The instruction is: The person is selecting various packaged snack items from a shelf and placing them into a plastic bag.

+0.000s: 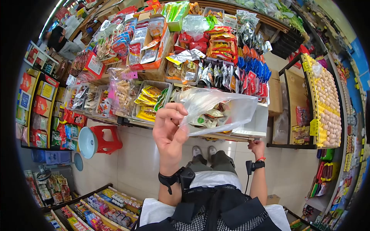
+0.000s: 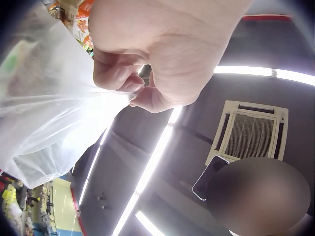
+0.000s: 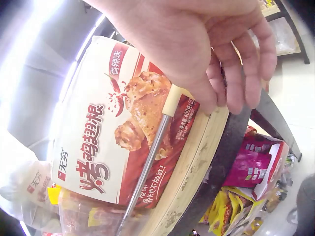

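Note:
My left hand [image 1: 168, 133], raised over the front of a display table, pinches a clear plastic bag [image 1: 241, 109] at its edge. In the left wrist view the bag [image 2: 44, 98] spreads out from the thumb and fingertips. Packets in a tray show through the film. My right hand [image 1: 257, 148] is low at the table's front right corner. In the right wrist view its relaxed fingers [image 3: 235, 81] lie against the wooden edge [image 3: 197, 162], near a metal rod [image 3: 147, 167] with a cream end. A printed box [image 3: 142, 113] picturing roasted chicken stands beside that edge.
Packaged snacks in boxes and trays [image 1: 151, 100] crowd the table. A rack of eggs [image 1: 325, 96] stands to the right. To the left are a red stool [image 1: 110, 139] and a light blue basin [image 1: 88, 142]. Stocked shelves [image 1: 104, 210] lie behind me.

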Motion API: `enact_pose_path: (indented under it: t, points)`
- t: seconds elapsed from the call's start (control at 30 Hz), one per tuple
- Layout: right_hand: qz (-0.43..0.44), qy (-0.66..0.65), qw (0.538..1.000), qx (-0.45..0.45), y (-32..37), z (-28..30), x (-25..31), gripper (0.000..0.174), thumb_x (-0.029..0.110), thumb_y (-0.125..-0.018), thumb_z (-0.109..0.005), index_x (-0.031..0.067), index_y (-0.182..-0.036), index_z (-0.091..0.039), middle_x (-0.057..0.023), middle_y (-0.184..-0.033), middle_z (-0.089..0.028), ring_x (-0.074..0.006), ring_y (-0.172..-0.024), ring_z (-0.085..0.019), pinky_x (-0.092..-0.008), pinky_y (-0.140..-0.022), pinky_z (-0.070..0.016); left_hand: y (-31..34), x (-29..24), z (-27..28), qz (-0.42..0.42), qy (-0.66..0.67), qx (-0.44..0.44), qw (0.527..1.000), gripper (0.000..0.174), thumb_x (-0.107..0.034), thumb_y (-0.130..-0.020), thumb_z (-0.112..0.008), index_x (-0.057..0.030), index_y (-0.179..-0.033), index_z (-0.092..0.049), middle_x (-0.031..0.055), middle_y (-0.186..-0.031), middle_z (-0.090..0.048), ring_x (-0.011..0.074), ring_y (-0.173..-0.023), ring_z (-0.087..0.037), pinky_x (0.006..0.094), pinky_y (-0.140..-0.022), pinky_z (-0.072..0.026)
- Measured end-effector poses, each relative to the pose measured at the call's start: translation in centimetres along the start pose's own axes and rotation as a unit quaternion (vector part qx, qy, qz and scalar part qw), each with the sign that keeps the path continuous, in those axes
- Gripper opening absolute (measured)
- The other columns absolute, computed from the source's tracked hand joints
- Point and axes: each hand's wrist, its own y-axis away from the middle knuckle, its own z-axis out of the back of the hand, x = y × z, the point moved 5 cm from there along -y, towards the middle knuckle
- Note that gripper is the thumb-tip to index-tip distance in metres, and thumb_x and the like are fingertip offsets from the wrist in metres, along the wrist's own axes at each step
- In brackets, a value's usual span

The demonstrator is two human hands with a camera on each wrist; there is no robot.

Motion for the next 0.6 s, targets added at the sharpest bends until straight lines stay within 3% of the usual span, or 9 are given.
enact_pose_path:
  t: [0.07,0.17,0.37,0.47,0.57,0.6]
  points:
    - [-0.004,0.011,1.0,-0.01,0.1,0.1,0.3,0.029,0.027,-0.085,-0.074,0.0022,-0.071,-0.067,-0.0088,-0.065,-0.069,-0.015,-0.055,-0.067,-0.0261,-0.045,-0.0448,-0.2,0.1,0.0,0.002,-0.001,0.006,1.0,0.032,-0.001,-0.083,-0.063,-0.0103,-0.11,-0.048,0.0078,-0.112,-0.047,0.0042,-0.068,-0.044,0.0174,-0.051,-0.034]
    - [-0.014,0.023,0.999,-0.032,0.4,0.1,0.7,0.031,0.022,-0.084,-0.075,-0.0042,-0.07,-0.068,-0.012,-0.062,-0.068,-0.0158,-0.054,-0.066,-0.0294,-0.055,-0.0534,-0.5,0.0,-0.3,0.011,0.007,0.007,1.0,0.032,-0.001,-0.084,-0.063,-0.0102,-0.111,-0.048,0.0078,-0.113,-0.047,0.0043,-0.069,-0.044,0.0178,-0.053,-0.0343]
    - [-0.008,-0.019,1.0,-0.019,-0.5,-0.5,-0.7,0.029,0.022,-0.084,-0.074,-0.0044,-0.072,-0.07,-0.0121,-0.063,-0.069,-0.0157,-0.058,-0.068,-0.0293,-0.058,-0.054,-1.1,0.3,-0.3,0.026,0.01,0.004,1.0,0.034,0.0,-0.084,-0.063,-0.0104,-0.113,-0.048,0.0078,-0.114,-0.047,0.0042,-0.072,-0.044,0.0172,-0.053,-0.0342]
    - [0.077,0.064,0.994,0.049,0.8,-0.6,0.1,0.024,0.018,-0.089,-0.069,-0.0043,-0.081,-0.067,-0.0115,-0.072,-0.07,-0.0168,-0.065,-0.068,-0.0295,-0.057,-0.0521,-1.7,0.2,-0.4,0.035,0.03,-0.001,0.999,0.034,0.0,-0.084,-0.063,-0.0104,-0.113,-0.047,0.0077,-0.114,-0.047,0.0046,-0.073,-0.045,0.0168,-0.053,-0.0346]
    - [0.103,-0.034,0.971,0.212,10.5,1.2,13.1,0.013,0.01,-0.091,-0.065,-0.0029,-0.089,-0.066,-0.0091,-0.083,-0.07,-0.0157,-0.075,-0.067,-0.0282,-0.068,-0.0522,-1.6,0.2,-0.1,0.036,0.025,0.004,0.999,0.033,0.005,-0.082,-0.057,-0.006,-0.113,-0.048,0.0106,-0.115,-0.049,0.0141,-0.1,-0.047,0.026,-0.085,-0.042]
    - [0.133,-0.1,0.953,0.253,13.6,1.8,17.7,0.009,0.006,-0.091,-0.063,-0.0026,-0.091,-0.065,-0.0089,-0.087,-0.07,-0.015,-0.077,-0.066,-0.0275,-0.071,-0.0519,-1.3,0.2,-0.1,0.037,0.029,0.007,0.999,0.033,0.005,-0.082,-0.057,-0.0058,-0.113,-0.048,0.0106,-0.115,-0.049,0.0146,-0.102,-0.047,0.0266,-0.087,-0.0414]
